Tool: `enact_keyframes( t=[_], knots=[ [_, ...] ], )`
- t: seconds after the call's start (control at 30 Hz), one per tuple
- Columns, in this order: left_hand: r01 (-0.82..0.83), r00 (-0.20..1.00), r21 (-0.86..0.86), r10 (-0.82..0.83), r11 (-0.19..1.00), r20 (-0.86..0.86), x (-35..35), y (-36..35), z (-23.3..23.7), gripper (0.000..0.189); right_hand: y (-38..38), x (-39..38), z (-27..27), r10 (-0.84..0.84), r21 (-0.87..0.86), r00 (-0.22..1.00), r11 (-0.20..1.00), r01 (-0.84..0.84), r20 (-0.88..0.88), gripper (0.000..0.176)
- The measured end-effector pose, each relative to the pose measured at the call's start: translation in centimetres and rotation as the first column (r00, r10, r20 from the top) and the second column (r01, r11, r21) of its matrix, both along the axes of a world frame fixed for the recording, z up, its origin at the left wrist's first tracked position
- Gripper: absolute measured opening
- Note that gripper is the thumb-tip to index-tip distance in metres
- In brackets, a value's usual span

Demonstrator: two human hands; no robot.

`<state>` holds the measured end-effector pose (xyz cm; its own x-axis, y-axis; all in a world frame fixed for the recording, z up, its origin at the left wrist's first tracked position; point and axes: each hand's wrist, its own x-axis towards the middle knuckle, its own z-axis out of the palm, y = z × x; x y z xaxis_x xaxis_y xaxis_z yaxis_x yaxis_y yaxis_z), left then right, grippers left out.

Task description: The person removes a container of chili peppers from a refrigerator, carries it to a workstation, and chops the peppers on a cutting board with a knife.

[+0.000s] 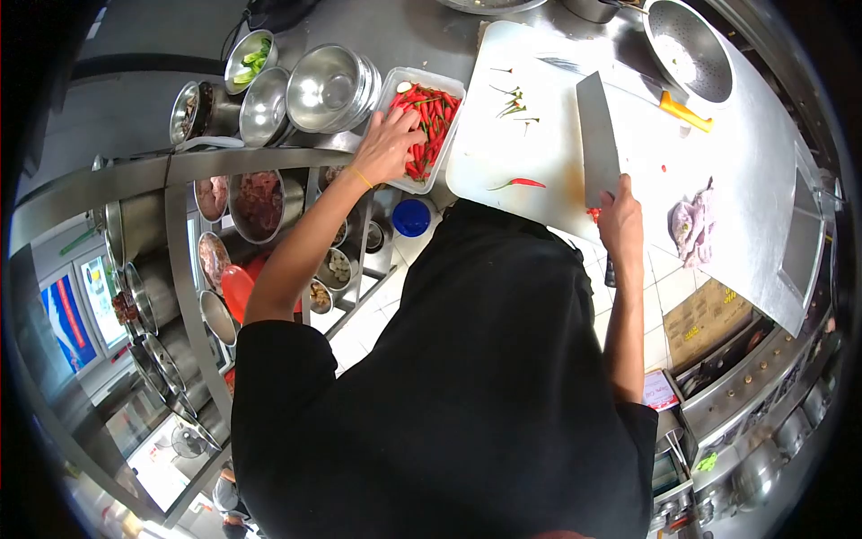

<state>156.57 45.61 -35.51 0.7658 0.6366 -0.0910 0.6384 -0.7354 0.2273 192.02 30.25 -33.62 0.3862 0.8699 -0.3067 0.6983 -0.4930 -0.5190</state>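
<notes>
Red chilies (435, 126) fill a clear plastic container left of the white cutting board (476, 157). My left hand (388, 146) reaches over the container's left side, its fingers apart and slightly bent, fingertips touching the chilies. My right hand (621, 216) is closed around the handle of a cleaver (599, 139), whose wide blade lies over the right part of the board. One red chili (518, 183) rests near the board's front edge. Several green stems (513, 101) are scattered toward its back. Small red pieces (593, 215) show beside my right hand.
Metal bowls (328, 88) stand left of the container. A yellow-handled knife (686, 111) and a colander (690, 54) are at the back right. Raw meat (693, 225) lies at the counter's right. A blue lid (411, 217) sits below the container.
</notes>
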Motion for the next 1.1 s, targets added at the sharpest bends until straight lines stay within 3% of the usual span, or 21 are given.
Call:
enact_keyframes(
  t=[0.2,0.27,0.37,0.57,0.7,0.77,0.97,1.1],
  knots=[
    [-0.020,0.998,0.060,0.016,0.998,0.057,-0.3,1.5,-0.8,0.028,-0.1,-0.1,0.2,-0.003,0.016,1.000,1.000,0.003,0.001,0.029],
    [0.071,0.997,0.116,-0.074,0.991,0.023,-0.7,2.2,-1.0,0.024,-0.1,0.0,-0.1,0.001,0.017,1.000,1.000,-0.001,0.003,0.032],
    [0.067,0.996,0.048,-0.064,0.997,-0.054,-0.6,2.7,-0.5,0.022,-0.1,-0.1,0.0,0.010,0.017,1.000,1.000,-0.010,0.005,0.032],
    [0.085,0.996,0.029,-0.084,0.996,-0.024,-0.3,3.2,0.1,0.013,-0.2,0.2,-0.4,-0.008,0.032,1.000,0.999,0.008,-0.007,0.030],
    [0.123,0.992,0.098,-0.121,0.988,-0.030,-0.1,3.2,-0.1,0.013,-0.2,0.1,-0.4,0.011,0.041,1.000,0.999,-0.011,0.000,0.032],
    [0.097,0.987,0.077,-0.086,0.992,-0.138,0.3,3.2,0.2,0.015,-0.2,0.1,-0.3,0.008,0.034,1.000,0.999,-0.008,0.001,0.032],
    [0.193,0.967,0.058,-0.180,0.980,-0.179,0.5,4.1,0.9,0.013,-0.2,0.0,0.0,0.009,0.029,1.000,1.000,-0.009,0.002,0.031],
    [0.187,0.978,-0.028,-0.189,0.982,-0.089,0.1,4.0,2.5,0.009,-0.2,0.0,-0.1,-0.007,0.032,0.999,0.999,0.008,-0.033,0.029]
  ],
)
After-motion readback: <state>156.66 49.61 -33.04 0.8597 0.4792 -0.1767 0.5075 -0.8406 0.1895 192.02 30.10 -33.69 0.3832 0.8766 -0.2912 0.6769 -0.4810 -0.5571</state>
